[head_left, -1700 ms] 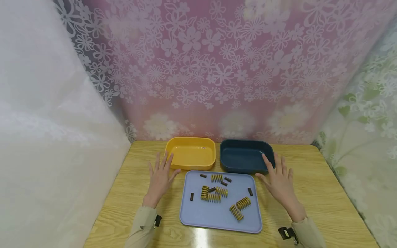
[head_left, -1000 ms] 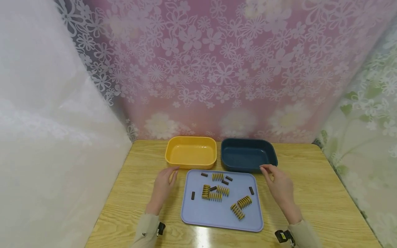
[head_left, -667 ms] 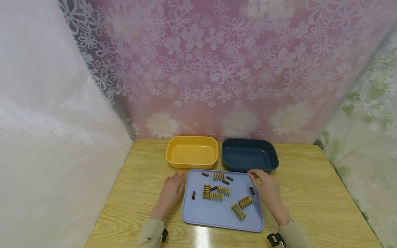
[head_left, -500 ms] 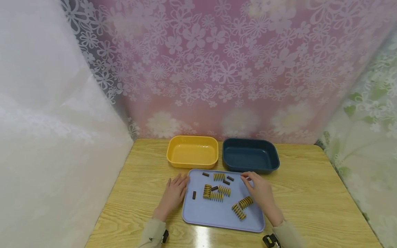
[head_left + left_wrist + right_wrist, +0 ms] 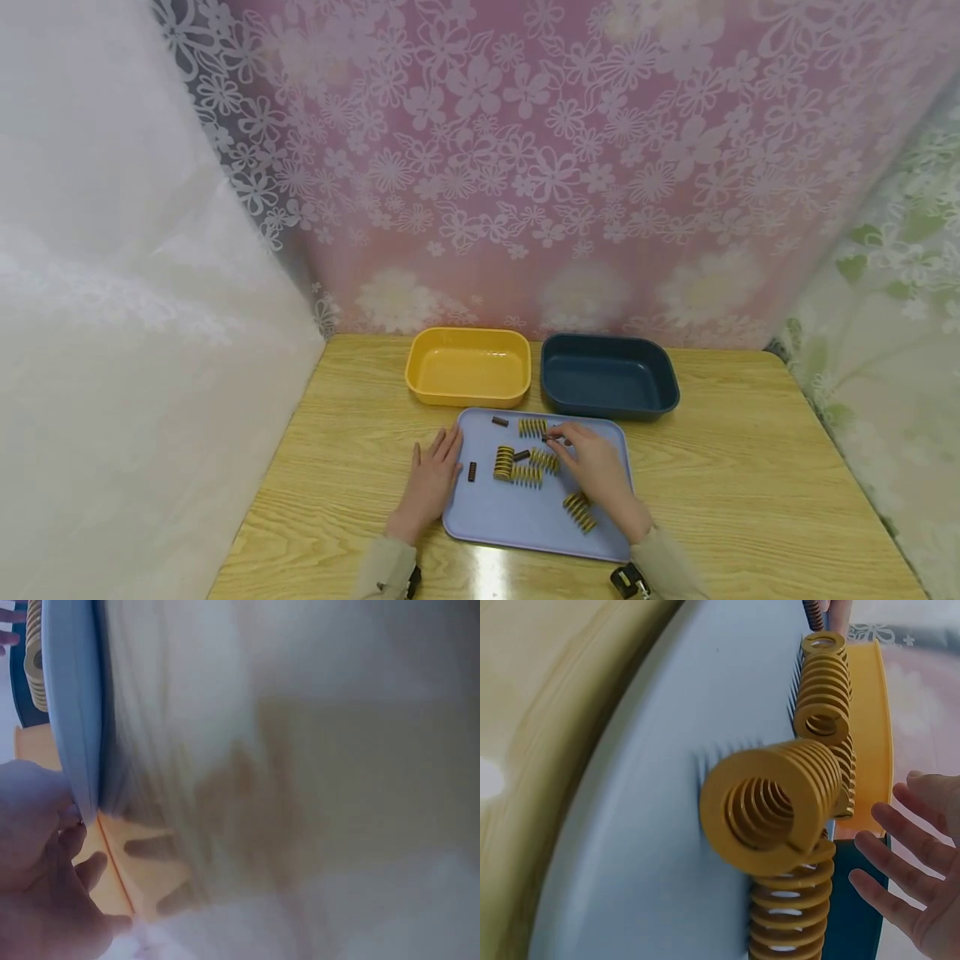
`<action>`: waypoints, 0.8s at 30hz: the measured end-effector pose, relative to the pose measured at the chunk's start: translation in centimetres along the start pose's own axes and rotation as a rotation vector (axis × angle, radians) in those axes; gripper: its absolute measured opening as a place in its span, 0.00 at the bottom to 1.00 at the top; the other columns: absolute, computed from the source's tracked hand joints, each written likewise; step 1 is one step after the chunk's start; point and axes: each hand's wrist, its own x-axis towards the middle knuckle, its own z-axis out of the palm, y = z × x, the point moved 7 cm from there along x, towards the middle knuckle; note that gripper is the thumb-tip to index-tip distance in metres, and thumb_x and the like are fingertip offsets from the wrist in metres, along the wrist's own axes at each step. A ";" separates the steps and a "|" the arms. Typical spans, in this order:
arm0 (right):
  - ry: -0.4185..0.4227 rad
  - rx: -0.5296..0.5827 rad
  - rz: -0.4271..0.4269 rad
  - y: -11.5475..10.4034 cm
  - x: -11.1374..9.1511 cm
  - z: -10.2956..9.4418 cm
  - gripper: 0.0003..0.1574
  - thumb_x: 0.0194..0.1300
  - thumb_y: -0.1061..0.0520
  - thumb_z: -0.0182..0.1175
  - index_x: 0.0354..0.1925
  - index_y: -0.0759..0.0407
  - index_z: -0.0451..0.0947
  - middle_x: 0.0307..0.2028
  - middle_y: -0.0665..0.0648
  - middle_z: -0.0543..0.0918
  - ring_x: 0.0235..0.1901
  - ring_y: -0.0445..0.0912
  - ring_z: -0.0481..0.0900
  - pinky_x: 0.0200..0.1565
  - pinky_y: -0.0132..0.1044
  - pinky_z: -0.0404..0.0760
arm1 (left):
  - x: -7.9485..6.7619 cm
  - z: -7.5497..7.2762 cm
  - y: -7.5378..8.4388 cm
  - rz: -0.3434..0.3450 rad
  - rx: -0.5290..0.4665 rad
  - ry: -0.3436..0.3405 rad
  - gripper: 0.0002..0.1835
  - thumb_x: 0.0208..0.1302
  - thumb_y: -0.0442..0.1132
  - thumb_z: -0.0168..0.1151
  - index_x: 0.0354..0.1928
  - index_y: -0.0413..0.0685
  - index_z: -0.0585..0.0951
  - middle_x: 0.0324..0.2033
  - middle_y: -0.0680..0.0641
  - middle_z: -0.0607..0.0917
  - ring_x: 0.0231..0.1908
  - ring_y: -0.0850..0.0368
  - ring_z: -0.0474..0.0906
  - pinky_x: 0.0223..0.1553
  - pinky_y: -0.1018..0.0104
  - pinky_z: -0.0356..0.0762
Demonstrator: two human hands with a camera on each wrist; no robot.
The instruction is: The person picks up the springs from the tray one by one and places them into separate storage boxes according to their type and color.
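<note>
My right hand point(image 5: 596, 467) reaches over the blue-lilac tray point(image 5: 525, 525), thumb and forefinger pinching a small dark spring point(image 5: 547, 437) near its back. In the right wrist view the other fingers of the right hand point(image 5: 907, 862) are spread, and that pinch is hidden. My left hand point(image 5: 431, 479) lies flat, fingers straight, at the tray's left rim. Yellow coil springs point(image 5: 504, 462) lie about the tray's middle, with another yellow spring point(image 5: 579, 512) at lower right. Small dark springs point(image 5: 472, 472) lie among them. The right forearm covers part of the tray's right side.
Behind the tray stand a yellow bin point(image 5: 468, 367) on the left and a dark blue bin point(image 5: 609, 375) on the right, with no springs seen inside. The wooden table point(image 5: 750, 467) meets a flowered curtain point(image 5: 525, 167) at the back.
From spread over the bins' front corners, both hands have moved inward. The left came to the tray's left rim; the right crossed the tray's right side to the small dark springs.
</note>
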 end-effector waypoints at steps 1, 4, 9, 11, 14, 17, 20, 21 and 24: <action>-0.011 0.009 0.009 -0.1 0.0 0.1 0.09 0.56 0.53 0.66 0.38 0.48 0.82 0.36 0.45 0.83 0.33 0.42 0.81 0.33 0.39 0.78 | 0.0 0.1 0.1 -0.004 0.010 0.004 0.28 0.64 0.41 0.55 0.65 0.43 0.65 0.66 0.46 0.65 0.64 0.44 0.62 0.56 0.32 0.57; -0.036 0.020 0.024 -0.3 0.0 0.3 0.09 0.56 0.52 0.66 0.38 0.48 0.82 0.36 0.45 0.83 0.34 0.42 0.81 0.33 0.41 0.78 | -0.1 0.2 0.3 -0.016 0.036 0.014 0.29 0.64 0.41 0.56 0.66 0.43 0.65 0.66 0.46 0.64 0.65 0.45 0.60 0.57 0.33 0.56; -0.064 -0.016 0.001 -0.6 0.1 0.7 0.10 0.55 0.51 0.66 0.37 0.47 0.82 0.35 0.46 0.82 0.34 0.41 0.80 0.32 0.41 0.78 | -0.1 0.1 0.2 -0.024 0.064 0.013 0.29 0.64 0.43 0.55 0.66 0.43 0.65 0.66 0.46 0.65 0.65 0.46 0.60 0.57 0.33 0.55; -0.071 -0.021 -0.012 -0.6 0.1 0.7 0.10 0.54 0.51 0.67 0.37 0.47 0.82 0.34 0.47 0.82 0.34 0.42 0.80 0.32 0.41 0.78 | 0.0 0.0 0.2 -0.021 0.058 0.011 0.29 0.64 0.43 0.55 0.66 0.43 0.65 0.66 0.46 0.65 0.65 0.45 0.60 0.57 0.33 0.55; -0.092 -0.028 -0.019 -0.6 0.1 0.9 0.10 0.54 0.50 0.67 0.37 0.46 0.82 0.34 0.46 0.82 0.33 0.42 0.80 0.31 0.41 0.78 | -0.1 -0.1 0.2 -0.017 0.056 -0.010 0.29 0.65 0.44 0.54 0.66 0.43 0.64 0.66 0.46 0.64 0.65 0.45 0.59 0.58 0.32 0.54; -0.129 -0.039 -0.018 -0.5 0.0 1.2 0.11 0.54 0.48 0.66 0.38 0.45 0.82 0.35 0.45 0.82 0.34 0.42 0.80 0.33 0.41 0.79 | 0.0 -0.1 0.1 -0.015 0.055 -0.046 0.28 0.66 0.44 0.52 0.67 0.44 0.63 0.67 0.47 0.63 0.66 0.46 0.58 0.59 0.32 0.52; -0.165 -0.052 -0.013 -0.5 0.0 1.7 0.12 0.54 0.47 0.66 0.39 0.44 0.82 0.36 0.45 0.82 0.35 0.42 0.80 0.34 0.41 0.79 | 0.1 -0.2 0.0 -0.014 0.050 -0.071 0.28 0.67 0.43 0.51 0.67 0.45 0.63 0.67 0.47 0.63 0.66 0.46 0.57 0.59 0.32 0.51; -0.174 -0.057 -0.013 -0.6 0.0 1.9 0.12 0.54 0.47 0.66 0.39 0.44 0.82 0.36 0.44 0.81 0.35 0.42 0.80 0.35 0.41 0.79 | 0.1 -0.3 0.0 -0.015 0.047 -0.073 0.27 0.67 0.43 0.51 0.67 0.45 0.63 0.67 0.47 0.63 0.66 0.46 0.57 0.59 0.32 0.50; -0.190 -0.078 -0.009 -0.7 0.1 2.2 0.13 0.53 0.46 0.67 0.39 0.43 0.82 0.35 0.44 0.81 0.35 0.42 0.80 0.34 0.41 0.79 | 0.2 -0.6 0.0 -0.012 0.042 -0.070 0.26 0.66 0.41 0.52 0.66 0.45 0.65 0.66 0.47 0.65 0.66 0.46 0.58 0.59 0.32 0.51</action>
